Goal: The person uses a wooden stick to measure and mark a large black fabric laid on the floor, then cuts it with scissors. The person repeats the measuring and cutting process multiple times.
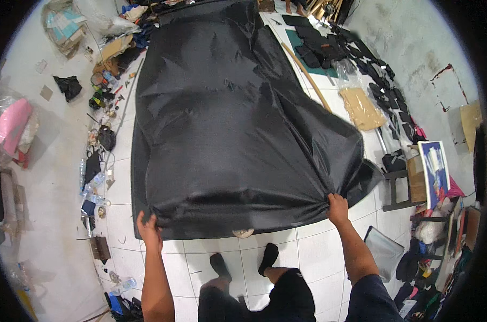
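Note:
A large sheet of black fabric (pixel 216 134) lies spread over the floor in front of me, its surface lightly wrinkled. At its near left corner my left hand (pixel 150 229) pinches the edge between thumb and fingers. My right hand (pixel 338 209) is closed round a gathered bunch near the right corner, and folds fan out from that grip. Beyond it, a loose flap trails to the right. Under the left and near edges shows another dark layer (pixel 140 177). A small pale round object (pixel 243 233) peeks out at the near edge, mostly covered.
My feet in dark socks stand on white tiles (pixel 200 247) by the near edge. Bottles (pixel 96 180) and clutter line the left. Along the right lie a wooden strip (pixel 308 75), a beige packet (pixel 362 109), dark cut pieces (pixel 383 96) and a low black stand (pixel 396 190).

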{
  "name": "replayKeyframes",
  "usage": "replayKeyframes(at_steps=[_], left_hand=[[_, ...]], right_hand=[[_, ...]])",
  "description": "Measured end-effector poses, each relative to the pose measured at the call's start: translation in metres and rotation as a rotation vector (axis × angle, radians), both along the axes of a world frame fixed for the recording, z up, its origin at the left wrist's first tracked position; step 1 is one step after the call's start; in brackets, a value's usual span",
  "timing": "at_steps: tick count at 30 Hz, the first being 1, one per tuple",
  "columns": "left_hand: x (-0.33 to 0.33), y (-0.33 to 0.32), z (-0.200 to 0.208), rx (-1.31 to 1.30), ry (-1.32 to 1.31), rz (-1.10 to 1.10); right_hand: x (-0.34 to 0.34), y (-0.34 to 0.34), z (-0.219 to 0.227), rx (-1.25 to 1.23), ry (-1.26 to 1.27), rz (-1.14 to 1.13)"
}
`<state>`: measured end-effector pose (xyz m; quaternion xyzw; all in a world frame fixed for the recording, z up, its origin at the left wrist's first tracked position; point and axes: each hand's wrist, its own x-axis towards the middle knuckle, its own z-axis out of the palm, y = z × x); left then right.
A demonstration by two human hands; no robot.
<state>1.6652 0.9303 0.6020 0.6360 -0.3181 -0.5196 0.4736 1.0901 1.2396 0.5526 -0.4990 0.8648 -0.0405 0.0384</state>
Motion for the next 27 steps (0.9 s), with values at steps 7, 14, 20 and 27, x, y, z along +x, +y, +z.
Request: replayKeyframes(at_steps=[7, 14, 20, 27], left_hand=[[0.063, 0.056, -0.248, 0.472, 0.169, -0.103], [0.118, 0.092, -0.428, 0.411, 0.414, -0.35], [0.129, 0.03, -0.49, 0.078, 0.717, 0.005], [0.15, -0.07, -0.48, -0.173, 0.239, 0.427]], right_hand=[[0.006, 0.057, -0.201, 0.06, -0.057, 0.028], [0.032, 0.08, -0.382, -0.128, 0.133, 0.028], [0.008, 0.101, -0.458, -0.321, 0.248, -0.128], [0.018, 0.065, -0.447, -0.24, 0.249, -0.097]])
